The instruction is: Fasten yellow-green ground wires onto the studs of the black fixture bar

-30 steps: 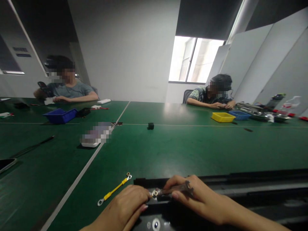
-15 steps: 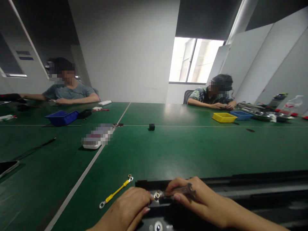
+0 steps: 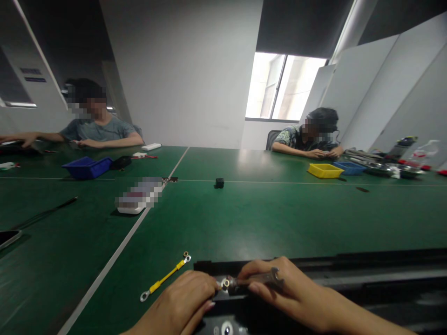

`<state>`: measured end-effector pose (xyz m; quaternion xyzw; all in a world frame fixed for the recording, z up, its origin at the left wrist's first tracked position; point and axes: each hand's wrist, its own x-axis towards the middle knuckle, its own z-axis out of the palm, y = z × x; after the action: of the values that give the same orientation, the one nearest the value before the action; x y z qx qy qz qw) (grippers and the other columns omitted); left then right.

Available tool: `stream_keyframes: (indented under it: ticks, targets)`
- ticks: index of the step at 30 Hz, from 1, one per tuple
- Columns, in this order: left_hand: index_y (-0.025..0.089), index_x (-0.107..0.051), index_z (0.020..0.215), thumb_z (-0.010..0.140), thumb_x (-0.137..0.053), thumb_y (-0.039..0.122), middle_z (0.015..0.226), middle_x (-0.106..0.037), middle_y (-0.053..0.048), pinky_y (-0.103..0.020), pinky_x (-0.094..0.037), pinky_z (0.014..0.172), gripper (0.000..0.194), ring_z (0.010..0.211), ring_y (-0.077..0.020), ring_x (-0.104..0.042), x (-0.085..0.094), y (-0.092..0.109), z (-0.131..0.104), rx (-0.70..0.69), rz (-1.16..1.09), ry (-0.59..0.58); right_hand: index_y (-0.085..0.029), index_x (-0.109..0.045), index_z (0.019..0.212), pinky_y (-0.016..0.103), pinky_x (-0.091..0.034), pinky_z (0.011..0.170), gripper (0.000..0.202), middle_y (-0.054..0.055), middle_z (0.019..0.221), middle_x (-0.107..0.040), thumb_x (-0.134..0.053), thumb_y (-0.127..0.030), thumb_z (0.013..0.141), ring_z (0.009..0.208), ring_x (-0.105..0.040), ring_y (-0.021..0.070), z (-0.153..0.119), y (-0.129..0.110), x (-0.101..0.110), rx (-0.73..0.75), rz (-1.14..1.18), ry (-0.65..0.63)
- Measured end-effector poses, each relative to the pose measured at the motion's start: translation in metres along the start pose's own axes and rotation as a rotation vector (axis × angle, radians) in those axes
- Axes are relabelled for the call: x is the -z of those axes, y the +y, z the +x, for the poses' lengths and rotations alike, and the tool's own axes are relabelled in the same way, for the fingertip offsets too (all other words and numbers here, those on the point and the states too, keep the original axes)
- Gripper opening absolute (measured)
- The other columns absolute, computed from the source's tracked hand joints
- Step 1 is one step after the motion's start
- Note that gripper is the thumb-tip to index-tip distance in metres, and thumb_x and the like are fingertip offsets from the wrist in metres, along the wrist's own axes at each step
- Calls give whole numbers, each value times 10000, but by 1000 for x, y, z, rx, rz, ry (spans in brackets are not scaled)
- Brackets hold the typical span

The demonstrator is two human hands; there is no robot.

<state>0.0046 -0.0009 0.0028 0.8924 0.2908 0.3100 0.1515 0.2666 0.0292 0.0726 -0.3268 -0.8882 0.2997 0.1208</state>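
My right hand [image 3: 279,286] is closed around a metal open-end wrench [image 3: 265,278]; one jaw sticks out above the fingers, and the other end points at a brass-coloured nut [image 3: 226,283]. The nut sits over a silvery ring end on a long black metal frame [image 3: 206,266]. Left of the nut, my left hand [image 3: 188,295] pinches what looks like a ring-terminal wire, mostly covered by the fingers, with a bit of yellow at the fingertips. A short yellow wire with ring terminals [image 3: 166,277] lies on the table beside that hand, with a loose nut [image 3: 186,254] by its upper end.
The green table [image 3: 265,218] carries a small black cube [image 3: 220,183], a white device [image 3: 138,197], a dark blue bin [image 3: 87,168], a yellow bin [image 3: 325,170] and a light blue bin [image 3: 349,168]. Two people [image 3: 101,132] [image 3: 303,144] sit across the table.
The view has shifted slightly, so nearby things appear a little further left. Both hands keep their grips around the nut. The left co-worker's outstretched hand has moved on the table.
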Motion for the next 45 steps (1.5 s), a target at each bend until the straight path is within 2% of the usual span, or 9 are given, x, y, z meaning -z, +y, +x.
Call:
stream_keyframes:
  ticks: [10, 14, 24, 29, 35, 45]
  targets:
    - [194, -527, 1129, 990, -343, 207, 1017, -656, -66, -282, -515, 869, 231, 937, -188, -630, 5, 5, 3, -5, 5, 11, -208, -624, 1139, 248, -457, 805, 313, 33, 1031, -694, -415, -368, 968, 900, -649, 164, 4, 4, -2, 63, 68, 10]
    - [192, -533, 1116, 995, -334, 231, 995, -659, -72, -271, -525, 848, 236, 919, -188, -635, 4, 3, 1, -15, 6, 24, -206, -634, 1139, 249, -466, 798, 319, 41, 1010, -704, -425, -373, 965, 884, -656, 169, 3, 6, -4, 80, 42, 24]
    - [185, -527, 1107, 997, -331, 209, 1020, -654, -77, -281, -514, 861, 226, 950, -191, -624, 2, 2, 1, -8, 1, 15, -207, -610, 1199, 243, -457, 844, 318, 43, 1107, -683, -449, -344, 962, 972, -643, 166, 3, 9, -6, 114, 7, 23]
    - [190, -520, 1143, 1000, -319, 224, 1023, -648, -78, -290, -508, 860, 249, 946, -196, -618, 0, 1, -1, 5, -7, 6, -214, -598, 1205, 273, -464, 809, 315, 49, 1064, -684, -442, -347, 964, 935, -638, 175, 3, 9, -7, 140, -70, 22]
    - [188, -515, 1128, 996, -324, 206, 1015, -646, -82, -295, -508, 846, 233, 937, -201, -615, 2, 3, 0, 14, -25, 0, -212, -596, 1199, 272, -470, 803, 307, 59, 1071, -659, -436, -338, 969, 918, -624, 160, 5, 8, -4, 171, -50, 17]
    - [185, -508, 1143, 970, -352, 152, 1053, -635, -82, -316, -502, 879, 235, 973, -210, -605, 6, 7, 1, 30, -32, -35, -205, -608, 1181, 263, -472, 798, 318, 63, 1045, -664, -441, -368, 966, 892, -629, 160, 4, 6, -2, 128, -7, 17]
